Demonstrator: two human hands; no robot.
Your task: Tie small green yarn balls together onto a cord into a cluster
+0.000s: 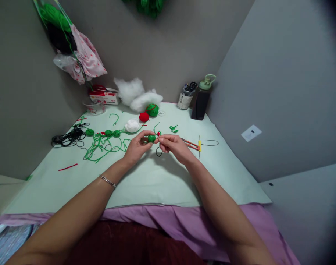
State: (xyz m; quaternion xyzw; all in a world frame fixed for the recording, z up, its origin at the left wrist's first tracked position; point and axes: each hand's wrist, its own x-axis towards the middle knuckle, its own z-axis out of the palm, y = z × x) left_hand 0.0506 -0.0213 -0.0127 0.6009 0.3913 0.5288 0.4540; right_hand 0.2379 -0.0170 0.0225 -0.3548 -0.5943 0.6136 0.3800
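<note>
A small green crocheted ball (152, 138) is pinched in the fingertips of my left hand (137, 146) above the pale green table cover (157, 180). My right hand (173, 146) meets it from the right, fingers closed in a pinch beside the ball on something thin that I cannot make out. A dark loop of thread (158, 151) hangs below the two hands. A silver bracelet (108, 181) circles my left wrist.
Loose green yarn (102, 146), small green balls (112, 133), a white ball (132, 125), a red ball (144, 116) and a green yarn ball (152, 109) lie beyond. Orange scissors (190, 144), black cord (67, 138), white stuffing (137, 94), a jar (186, 96) and a dark bottle (202, 99) stand around.
</note>
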